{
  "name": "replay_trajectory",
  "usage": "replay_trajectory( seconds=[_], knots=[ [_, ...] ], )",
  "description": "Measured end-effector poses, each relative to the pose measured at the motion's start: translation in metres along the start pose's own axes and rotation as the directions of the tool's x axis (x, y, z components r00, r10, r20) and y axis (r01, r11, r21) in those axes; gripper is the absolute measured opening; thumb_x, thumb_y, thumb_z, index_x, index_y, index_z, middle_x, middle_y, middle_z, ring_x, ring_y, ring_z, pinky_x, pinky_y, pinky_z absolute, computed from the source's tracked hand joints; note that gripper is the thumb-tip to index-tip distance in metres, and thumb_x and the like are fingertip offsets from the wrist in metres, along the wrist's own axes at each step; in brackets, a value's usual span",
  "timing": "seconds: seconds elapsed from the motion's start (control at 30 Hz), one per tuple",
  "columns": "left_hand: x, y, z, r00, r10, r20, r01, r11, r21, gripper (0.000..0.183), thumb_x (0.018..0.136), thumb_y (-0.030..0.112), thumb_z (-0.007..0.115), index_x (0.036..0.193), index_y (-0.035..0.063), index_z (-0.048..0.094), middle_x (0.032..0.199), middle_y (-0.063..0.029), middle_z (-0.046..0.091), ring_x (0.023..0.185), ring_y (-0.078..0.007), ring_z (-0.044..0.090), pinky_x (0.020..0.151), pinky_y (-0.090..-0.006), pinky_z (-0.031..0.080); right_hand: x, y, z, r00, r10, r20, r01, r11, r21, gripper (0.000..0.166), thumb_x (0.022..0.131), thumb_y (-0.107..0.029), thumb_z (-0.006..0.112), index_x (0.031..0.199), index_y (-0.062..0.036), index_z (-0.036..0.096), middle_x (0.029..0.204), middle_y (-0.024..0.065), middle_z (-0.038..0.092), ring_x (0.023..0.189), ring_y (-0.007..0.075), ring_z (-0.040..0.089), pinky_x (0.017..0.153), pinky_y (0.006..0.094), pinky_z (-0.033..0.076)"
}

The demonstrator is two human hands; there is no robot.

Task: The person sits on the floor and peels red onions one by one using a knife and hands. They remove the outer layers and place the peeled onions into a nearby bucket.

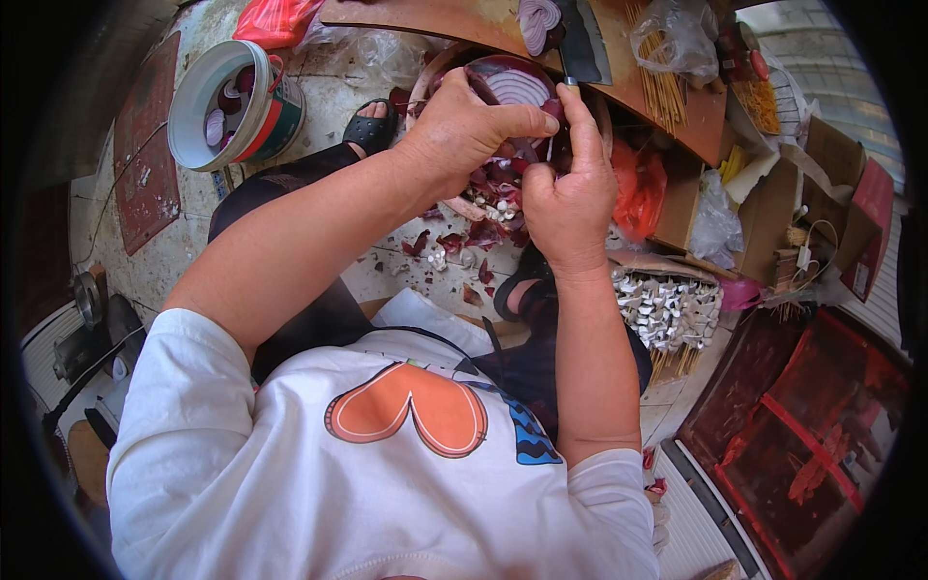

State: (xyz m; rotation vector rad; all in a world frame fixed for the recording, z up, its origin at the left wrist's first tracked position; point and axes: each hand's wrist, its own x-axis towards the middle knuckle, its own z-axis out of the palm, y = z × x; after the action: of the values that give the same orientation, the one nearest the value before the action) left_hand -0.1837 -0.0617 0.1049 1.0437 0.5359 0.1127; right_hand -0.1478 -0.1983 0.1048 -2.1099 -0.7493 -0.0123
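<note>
In my left hand is a halved red onion, its ringed cut face turned upward. My right hand is at the onion's right side, index finger stretched along its edge and thumb lower down. What lies between my right fingers is partly hidden. Below both hands is a round basin with purple onion skins and pale root ends. Just beyond, another onion half rests on a wooden board beside a dark-bladed cleaver, whose handle is mostly hidden by my right hand.
A white bucket with several onion pieces stands at the left. Wooden skewers and a plastic bag lie on the board. Cardboard boxes and bundled skewers with white pieces are at the right. Skin scraps litter the floor.
</note>
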Motion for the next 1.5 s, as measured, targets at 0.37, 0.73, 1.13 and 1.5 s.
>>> replay_trajectory(
  seconds=[0.37, 0.73, 1.13, 1.5],
  knots=[
    [0.004, -0.002, -0.003, 0.996, -0.049, 0.072, 0.053, 0.997, -0.057, 0.019, 0.072, 0.008, 0.078, 0.089, 0.0024, 0.071, 0.08, -0.0041, 0.07, 0.068, -0.0116, 0.064, 0.061, -0.025, 0.05, 0.003, 0.008, 0.001, 0.997, -0.077, -0.025, 0.077, 0.997, -0.003, 0.061, 0.073, 0.007, 0.05, 0.133, -0.0081, 0.055, 0.119, 0.0181, 0.063, 0.109, 0.0349, 0.062, 0.096, 0.0399, 0.048],
    [0.006, 0.008, -0.009, 0.941, -0.318, 0.116, 0.318, 0.948, 0.02, 0.029, 0.076, 0.025, 0.076, 0.099, 0.0095, 0.067, 0.086, -0.0039, 0.068, 0.072, -0.0153, 0.065, 0.065, -0.0314, 0.053, 0.009, 0.015, -0.011, 0.996, 0.093, 0.0, -0.092, 0.988, 0.12, 0.041, 0.083, 0.006, 0.054, 0.12, -0.0086, 0.064, 0.105, 0.0136, 0.07, 0.097, 0.0255, 0.068, 0.087, 0.0345, 0.052],
    [0.011, 0.018, -0.02, 0.866, -0.446, 0.225, 0.446, 0.893, 0.052, 0.048, 0.075, 0.028, 0.071, 0.118, 0.0128, 0.057, 0.107, -0.0074, 0.065, 0.096, -0.0218, 0.063, 0.078, -0.0443, 0.052, 0.021, 0.021, -0.049, 0.955, 0.296, -0.021, -0.292, 0.949, 0.118, 0.041, 0.085, 0.004, 0.058, 0.123, -0.0067, 0.062, 0.103, 0.0079, 0.07, 0.093, 0.0156, 0.067, 0.085, 0.0297, 0.052],
    [0.01, 0.02, -0.019, 0.811, -0.453, 0.37, 0.409, 0.891, 0.196, 0.058, 0.08, 0.028, 0.073, 0.13, 0.0119, 0.049, 0.119, -0.0082, 0.059, 0.104, -0.0244, 0.063, 0.073, -0.0492, 0.06, 0.01, 0.023, -0.037, 0.917, 0.147, 0.37, -0.354, 0.728, 0.587, 0.066, 0.078, -0.003, 0.073, 0.139, -0.002, 0.048, 0.116, 0.009, 0.058, 0.093, 0.0116, 0.059, 0.078, 0.0258, 0.054]
  ],
)
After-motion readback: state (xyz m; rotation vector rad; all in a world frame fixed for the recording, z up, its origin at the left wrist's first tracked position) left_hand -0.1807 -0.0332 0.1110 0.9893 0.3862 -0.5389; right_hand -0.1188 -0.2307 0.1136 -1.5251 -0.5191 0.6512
